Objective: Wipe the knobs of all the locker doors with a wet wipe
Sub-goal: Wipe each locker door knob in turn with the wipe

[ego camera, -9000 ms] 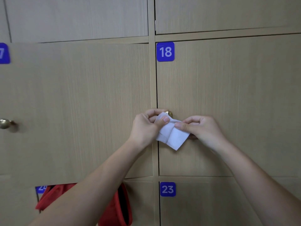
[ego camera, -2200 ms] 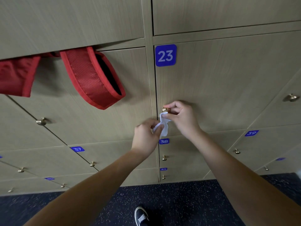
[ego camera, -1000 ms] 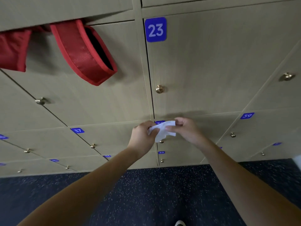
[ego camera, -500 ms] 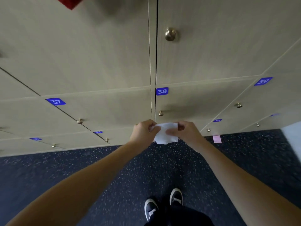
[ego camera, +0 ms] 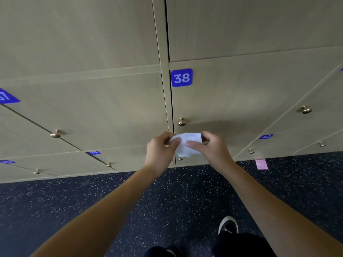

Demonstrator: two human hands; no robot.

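Observation:
A white wet wipe (ego camera: 186, 144) is stretched between my two hands in front of the lower lockers. My left hand (ego camera: 159, 151) pinches its left edge and my right hand (ego camera: 213, 148) pinches its right edge. The brass knob of locker 38 (ego camera: 181, 122) sits just above the wipe, apart from it, under the blue number plate 38 (ego camera: 181, 77). Another brass knob (ego camera: 55, 134) is on the door to the left, and one more knob (ego camera: 305, 110) is on the door to the right.
Smaller knobs (ego camera: 109, 165) line the bottom row of beige doors near the floor. The dark speckled floor (ego camera: 167, 201) runs below, with a pink tag (ego camera: 261, 164) at the locker base. My shoe (ego camera: 228, 224) shows at the bottom right.
The view has dropped from locker 23 down to locker 38. Both hands came off the knob of 23 and lowered with the wipe, which they now hold spread just under the knob of 38.

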